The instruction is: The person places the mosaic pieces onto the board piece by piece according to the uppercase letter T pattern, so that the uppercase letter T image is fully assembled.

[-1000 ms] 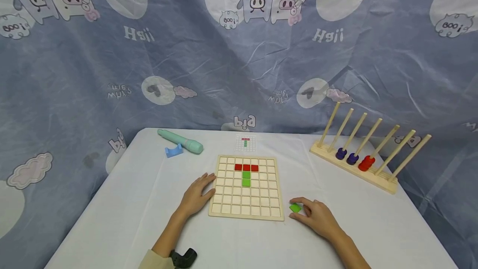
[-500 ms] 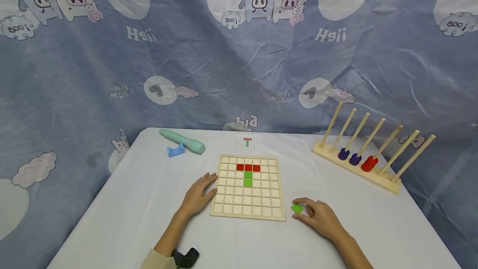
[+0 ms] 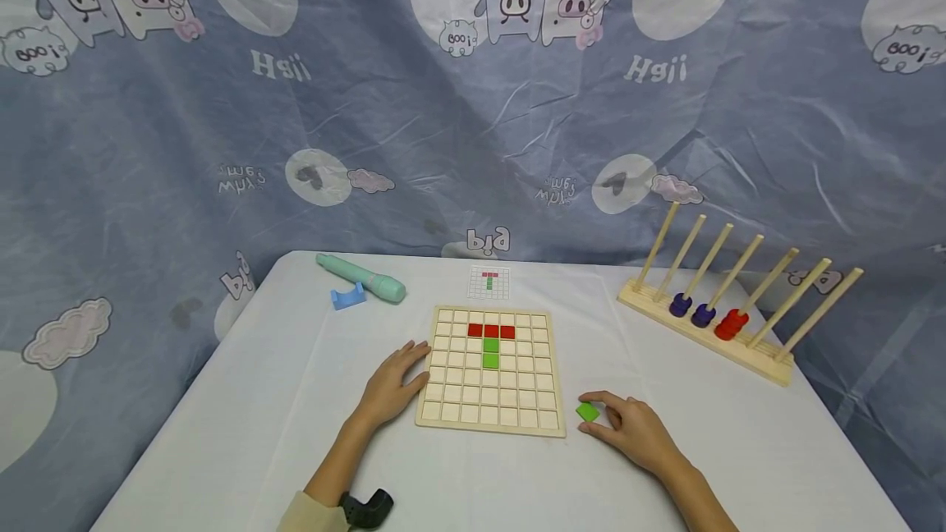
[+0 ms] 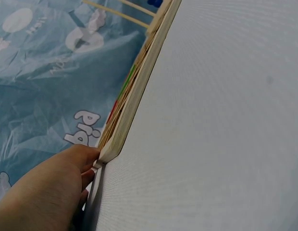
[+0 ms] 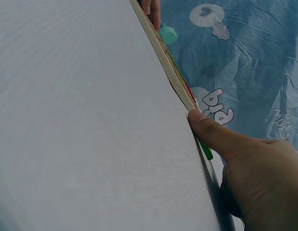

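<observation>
A pale wooden grid board (image 3: pixel 451 392) lies on the white table. Three red tiles (image 3: pixel 491 331) form a row on it, with two green tiles (image 3: pixel 491 353) in a column below the middle one. My left hand (image 3: pixel 390 384) rests against the board's left edge, fingers extended and thumb apart. To the right of the board, my right hand (image 3: pixel 631 429) holds a loose green tile (image 3: pixel 587 412) between thumb and index finger, low over the table. In the right wrist view the thumb hides part of this green tile (image 5: pixel 205 150).
A small printed card (image 3: pixel 489 282) with a red and green T pattern lies behind the board. A teal stick-shaped object (image 3: pixel 362 278) and a blue cradle-like piece (image 3: pixel 348 296) lie back left. A wooden peg rack (image 3: pixel 702 335) with blue and red rings stands back right.
The head view has shifted slightly, so everything sits a little further right in it. Both hands and the tiles keep nearly the same places.
</observation>
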{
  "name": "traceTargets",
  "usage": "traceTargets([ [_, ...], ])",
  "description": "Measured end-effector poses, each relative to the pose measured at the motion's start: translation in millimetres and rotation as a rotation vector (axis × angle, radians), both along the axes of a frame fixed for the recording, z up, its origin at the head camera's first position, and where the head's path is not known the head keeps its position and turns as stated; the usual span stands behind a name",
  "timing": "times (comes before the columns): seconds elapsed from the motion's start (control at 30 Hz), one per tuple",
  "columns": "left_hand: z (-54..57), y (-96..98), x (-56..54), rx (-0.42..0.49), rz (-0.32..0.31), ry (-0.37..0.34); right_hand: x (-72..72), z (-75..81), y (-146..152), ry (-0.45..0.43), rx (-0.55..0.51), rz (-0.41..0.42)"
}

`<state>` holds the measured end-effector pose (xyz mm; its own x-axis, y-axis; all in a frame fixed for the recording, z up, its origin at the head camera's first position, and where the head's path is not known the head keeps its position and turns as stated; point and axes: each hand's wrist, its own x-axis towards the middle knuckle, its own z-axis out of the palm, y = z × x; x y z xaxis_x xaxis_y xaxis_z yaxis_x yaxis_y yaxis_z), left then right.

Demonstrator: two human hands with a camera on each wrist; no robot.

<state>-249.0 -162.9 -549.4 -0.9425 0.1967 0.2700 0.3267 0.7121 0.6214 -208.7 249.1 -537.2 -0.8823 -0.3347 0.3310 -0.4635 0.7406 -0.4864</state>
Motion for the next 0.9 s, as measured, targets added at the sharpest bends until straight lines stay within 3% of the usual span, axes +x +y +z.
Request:
traceTargets([
  [0.9,-1.6,-0.2,-0.5,-0.010,-0.006,0.033,7.2,0.4,11,0.014,0.015,-0.044],
])
